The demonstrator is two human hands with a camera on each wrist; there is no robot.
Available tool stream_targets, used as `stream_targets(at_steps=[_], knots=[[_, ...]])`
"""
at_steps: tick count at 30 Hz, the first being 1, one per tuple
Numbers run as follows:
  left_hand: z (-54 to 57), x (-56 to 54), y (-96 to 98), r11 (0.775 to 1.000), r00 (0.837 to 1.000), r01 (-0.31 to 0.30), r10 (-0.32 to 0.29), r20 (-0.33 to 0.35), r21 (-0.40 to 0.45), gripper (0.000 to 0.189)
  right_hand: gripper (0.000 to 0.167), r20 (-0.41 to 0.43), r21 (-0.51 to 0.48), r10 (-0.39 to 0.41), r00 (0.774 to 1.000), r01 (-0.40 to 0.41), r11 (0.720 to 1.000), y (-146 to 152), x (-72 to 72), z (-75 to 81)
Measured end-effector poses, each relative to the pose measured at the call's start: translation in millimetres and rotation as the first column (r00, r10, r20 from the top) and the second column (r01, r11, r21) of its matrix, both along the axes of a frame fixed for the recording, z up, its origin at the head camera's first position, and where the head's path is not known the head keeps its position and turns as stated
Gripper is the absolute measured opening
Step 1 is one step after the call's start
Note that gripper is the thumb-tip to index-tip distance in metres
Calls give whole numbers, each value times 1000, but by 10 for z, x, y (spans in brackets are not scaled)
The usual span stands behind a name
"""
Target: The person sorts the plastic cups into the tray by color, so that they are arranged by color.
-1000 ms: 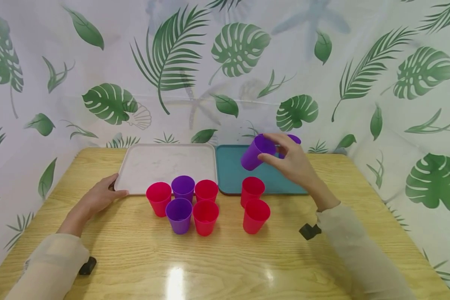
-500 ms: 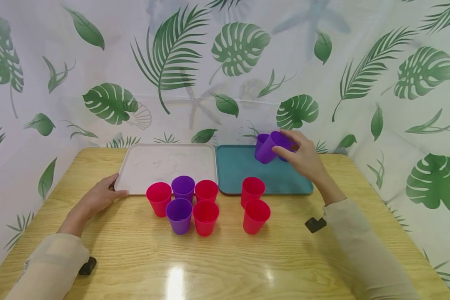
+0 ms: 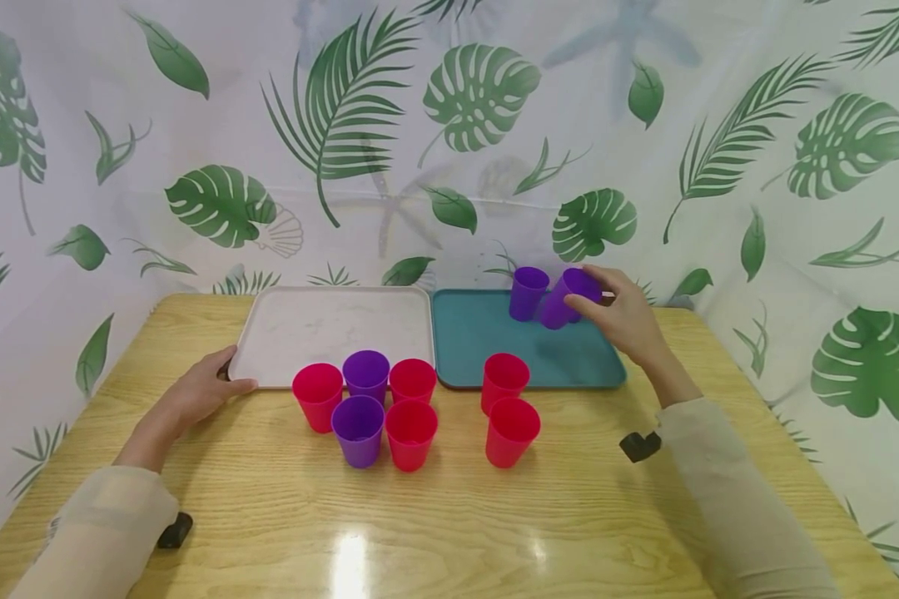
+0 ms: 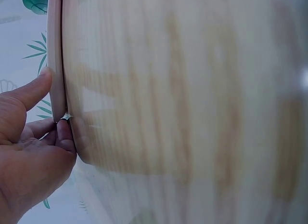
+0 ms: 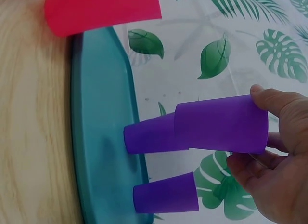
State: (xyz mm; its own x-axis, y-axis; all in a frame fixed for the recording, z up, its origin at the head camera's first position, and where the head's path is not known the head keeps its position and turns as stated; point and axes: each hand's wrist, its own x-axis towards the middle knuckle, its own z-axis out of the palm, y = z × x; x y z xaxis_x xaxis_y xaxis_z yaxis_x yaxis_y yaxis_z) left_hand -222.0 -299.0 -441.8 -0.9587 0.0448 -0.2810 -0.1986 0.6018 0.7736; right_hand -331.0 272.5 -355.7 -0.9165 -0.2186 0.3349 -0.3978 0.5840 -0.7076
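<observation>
My right hand (image 3: 620, 312) pinches a purple cup (image 3: 563, 306) near its rim and holds it tilted above the teal tray (image 3: 494, 353). Another purple cup (image 3: 528, 296) stands upright at the back of that tray. Behind the held cup is one more, mostly hidden from the head; in the right wrist view two purple cups (image 5: 166, 194) stand on the tray. At the left, my left hand (image 3: 208, 387) grips the near left corner of the white tray (image 3: 330, 333). Its thumb lies on the rim and its fingers curl at the corner, as the left wrist view shows.
In front of the trays stands a left group of red cups (image 3: 410, 441) and purple cups (image 3: 358, 437). Two more red cups (image 3: 511, 439) stand one before the other at the teal tray's front edge. A leaf-patterned cloth (image 3: 389, 150) hangs behind the wooden table (image 3: 270, 516).
The right hand has carried the purple cup rightward and back across the teal tray, uncovering the cup at the tray's back. The left hand has not moved.
</observation>
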Motion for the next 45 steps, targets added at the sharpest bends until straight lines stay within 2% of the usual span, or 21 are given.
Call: stream_targets(at_steps=[9,16,24,36,45], knots=[[0,-4,-6,1000,1000,1,-1,-2,3,88,64,17,53,-46,999,45,998,94,-85,-150],[-9,-14,-20,1000,1000,6,-6,-11,3,88,65,40,87,-47,998,44,995,56,-132,-277],[-25,-21,-21,1000,1000,4,-4,2,-2,89,65,-5,156,-52,999,52,986,-26,-249,-436],[2,-13,-7,1000,1000,-3,3,15,-15,89,67,-25,169,-55,998,58,984,-78,-375,-596],[-13,-21,-20,1000,1000,-1,1,6,-22,89,72,5,148,-70,998,69,987,-124,-427,-645]])
